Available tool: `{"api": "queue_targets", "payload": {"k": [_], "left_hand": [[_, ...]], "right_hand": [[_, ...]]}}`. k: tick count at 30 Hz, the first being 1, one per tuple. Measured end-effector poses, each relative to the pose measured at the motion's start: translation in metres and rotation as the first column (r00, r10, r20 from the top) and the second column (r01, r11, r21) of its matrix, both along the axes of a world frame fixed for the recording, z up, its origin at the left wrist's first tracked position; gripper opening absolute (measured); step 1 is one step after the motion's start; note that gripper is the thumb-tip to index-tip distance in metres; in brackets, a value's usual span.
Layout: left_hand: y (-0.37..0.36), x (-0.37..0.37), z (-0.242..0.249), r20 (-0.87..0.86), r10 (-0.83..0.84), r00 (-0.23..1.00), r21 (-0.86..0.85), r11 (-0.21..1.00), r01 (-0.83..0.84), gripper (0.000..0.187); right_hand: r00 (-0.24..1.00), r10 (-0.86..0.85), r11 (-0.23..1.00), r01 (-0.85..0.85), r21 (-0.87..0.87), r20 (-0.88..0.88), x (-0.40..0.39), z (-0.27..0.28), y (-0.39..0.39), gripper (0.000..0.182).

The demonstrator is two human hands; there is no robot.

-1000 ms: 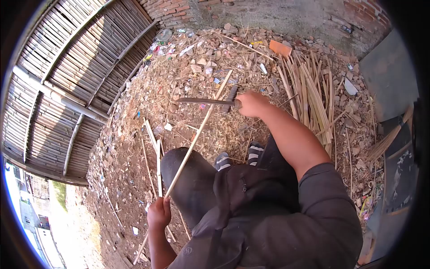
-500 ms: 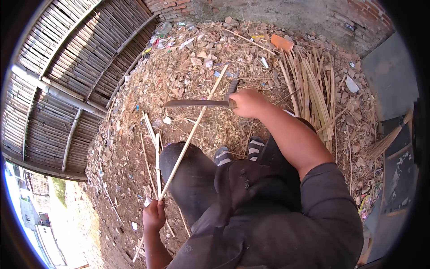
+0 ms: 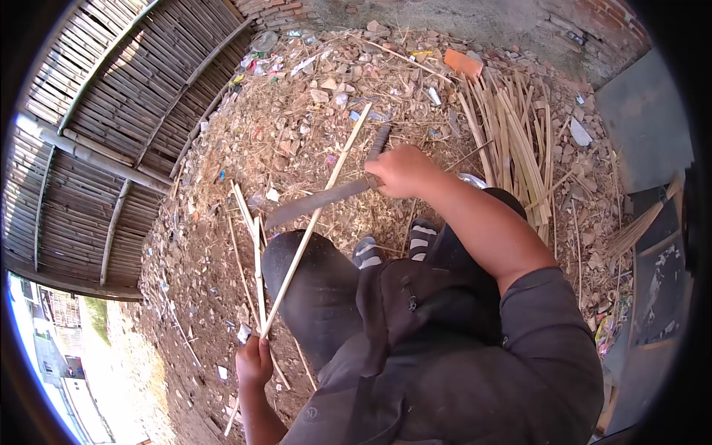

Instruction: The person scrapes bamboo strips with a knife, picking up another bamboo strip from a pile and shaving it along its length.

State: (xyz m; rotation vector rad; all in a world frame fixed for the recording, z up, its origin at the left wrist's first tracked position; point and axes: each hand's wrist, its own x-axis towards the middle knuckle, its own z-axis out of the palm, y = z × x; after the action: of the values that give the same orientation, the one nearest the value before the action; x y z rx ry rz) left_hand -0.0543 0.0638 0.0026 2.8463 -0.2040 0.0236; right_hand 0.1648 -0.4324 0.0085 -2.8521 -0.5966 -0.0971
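Note:
My right hand (image 3: 400, 170) is closed around a machete (image 3: 322, 202) near where its dark ridged handle meets the blade. The blade points left and crosses a long pale bamboo strip (image 3: 303, 248). At the strip's lower end, my left hand (image 3: 254, 360) grips it beside my left knee. From there it slants up past the knee to a free tip above the blade. More pale strips (image 3: 258, 271) lie on the ground just left of the knee, one passing close to my left hand.
A heap of split bamboo strips (image 3: 519, 148) lies to the right, with an orange tile (image 3: 463, 64) at its far end. Bamboo fencing (image 3: 141, 96) stands left, a wall (image 3: 452, 30) behind. Rubble, straw and litter cover the ground. Dark panels (image 3: 645, 126) lean at right.
The machete has moved down along the strip toward my knee, its tip now lower and its blade tilted. My left hand stays at the strip's lower end.

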Motion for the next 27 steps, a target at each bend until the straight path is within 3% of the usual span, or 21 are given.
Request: {"api": "queue_targets", "payload": {"k": [3,4,7,11,15,16,19,20,27], "left_hand": [[0.005,-0.004,0.002,0.020,0.001,1.000,0.012,1.000,-0.001,0.033],[0.003,-0.004,0.005,0.029,0.008,1.000,0.040,0.999,-0.010,0.033],[0.001,0.002,0.027,-0.004,0.070,0.998,0.092,0.993,-0.069,0.038],[0.005,0.003,0.018,0.015,0.001,1.000,0.044,0.999,-0.002,0.037],[0.006,0.003,0.002,-0.047,0.022,0.999,-0.045,0.999,-0.024,0.037],[0.009,0.002,-0.002,-0.032,0.016,0.999,-0.049,0.999,-0.017,0.038],[0.017,-0.004,0.000,-0.011,0.009,1.000,-0.038,0.999,-0.009,0.038],[0.013,-0.002,0.007,-0.011,0.008,1.000,-0.027,1.000,-0.009,0.038],[0.016,-0.005,0.006,-0.036,-0.013,0.999,-0.064,0.998,0.010,0.041]], "right_hand": [[0.981,-0.180,0.977,0.187,0.099,-0.070,0.019,-0.014,-0.026,0.019],[0.928,-0.268,0.936,0.314,0.159,-0.258,0.029,-0.017,-0.039,0.020],[0.956,-0.278,0.959,0.282,0.038,-0.094,0.027,-0.023,-0.042,0.021],[0.971,-0.236,0.963,0.239,0.122,-0.036,0.018,-0.025,-0.023,0.024],[0.998,0.028,1.000,-0.028,0.001,0.062,0.010,-0.008,-0.008,0.026],[0.984,0.023,0.999,-0.027,0.020,0.179,0.017,-0.018,-0.018,0.026],[0.954,-0.285,0.934,0.299,0.194,-0.097,0.037,-0.033,-0.054,0.020],[0.964,-0.265,0.952,0.261,0.161,0.002,0.040,-0.044,-0.059,0.019],[0.943,-0.333,0.929,0.323,0.182,0.027,0.020,-0.026,-0.034,0.021]]}}
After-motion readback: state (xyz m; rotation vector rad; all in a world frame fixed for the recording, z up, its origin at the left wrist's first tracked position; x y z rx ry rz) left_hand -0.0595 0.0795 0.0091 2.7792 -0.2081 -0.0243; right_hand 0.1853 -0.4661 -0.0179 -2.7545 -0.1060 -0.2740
